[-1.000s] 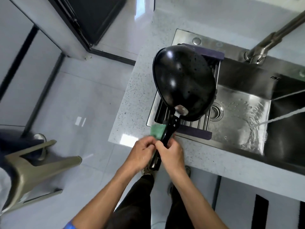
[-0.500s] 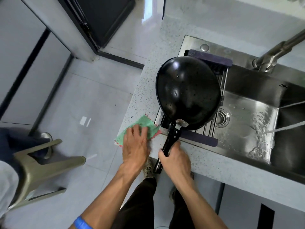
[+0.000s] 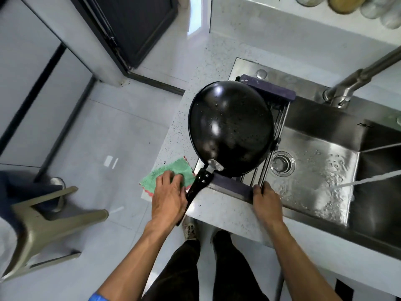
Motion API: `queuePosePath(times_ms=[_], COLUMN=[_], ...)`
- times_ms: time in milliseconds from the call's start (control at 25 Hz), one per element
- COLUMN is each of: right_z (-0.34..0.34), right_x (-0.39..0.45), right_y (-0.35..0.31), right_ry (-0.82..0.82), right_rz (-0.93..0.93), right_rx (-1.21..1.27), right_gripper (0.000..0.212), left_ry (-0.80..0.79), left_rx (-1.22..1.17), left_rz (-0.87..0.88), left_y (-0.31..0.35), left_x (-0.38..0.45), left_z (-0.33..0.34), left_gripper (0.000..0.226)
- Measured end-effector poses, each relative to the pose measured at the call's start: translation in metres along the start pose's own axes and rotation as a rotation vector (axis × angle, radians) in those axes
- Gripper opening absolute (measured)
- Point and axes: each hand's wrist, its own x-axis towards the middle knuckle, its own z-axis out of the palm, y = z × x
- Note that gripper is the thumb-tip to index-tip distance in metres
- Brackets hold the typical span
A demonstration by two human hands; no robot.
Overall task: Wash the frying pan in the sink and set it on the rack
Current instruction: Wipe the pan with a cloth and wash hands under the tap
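The right hand [image 3: 267, 200] has let go of the pan [image 3: 230, 127] handle and now grips the rack [image 3: 231, 187] edge. The left hand [image 3: 168, 195] presses flat on the cloth [image 3: 167, 172] beside it. The pan looks set, wet side draining.

Frying pan [image 3: 230, 127] was glossy black, water-speckled. Cloth [image 3: 171, 172] was mint green, pink-edged. Worktop [image 3: 219, 211] was white with dark flecks. Sink [image 3: 314, 177] was silver steel. Rack [image 3: 269, 90] ends were dark purple.

The right hand [image 3: 266, 204] left the pan [image 3: 230, 127] handle and went to the rack's [image 3: 231, 187] near edge at the sink [image 3: 314, 170].
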Motion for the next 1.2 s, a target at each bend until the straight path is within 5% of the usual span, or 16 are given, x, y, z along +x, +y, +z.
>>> queuePosePath(times_ms=[200,400,600,800,920,1040,1200], right_z=[-0.011,-0.037,-0.043,-0.025,-0.015,-0.01,0.001], right_x=[0.016,0.019,0.018,0.029,0.045,0.054,0.085], right_y=[0.012,-0.015,-0.084,-0.173,-0.212,-0.248,-0.312], right_ry=[-0.094,0.227,0.356,0.28,0.306,-0.004,-0.393], right_rz=[0.035,-0.174,-0.598,-1.016,-1.126,-1.148,-1.02], right_rx=[0.11,0.036,0.144,-0.066,-0.275,-0.49,-0.75], right_gripper=[0.028,0.038,0.024,0.024,0.031,0.038,0.041], left_ry=[0.003,-0.182,-0.038,-0.114,0.012,0.055,-0.16], left_rx=[-0.108,-0.003,-0.062,-0.054,-0.112,-0.021,0.075], left_rz=[-0.072,-0.053,-0.001,0.326,0.342,0.317,0.325], left_y=[0.009,0.01,0.011,0.006,0.001,-0.013,-0.003], left_x=[0.017,0.028,0.076,0.161,0.187,0.18,0.214], left_z=[-0.007,-0.016,-0.014,-0.037,-0.051,-0.041,-0.047], left_gripper=[0.026,0.067,0.023,0.038,0.027,0.028,0.048])
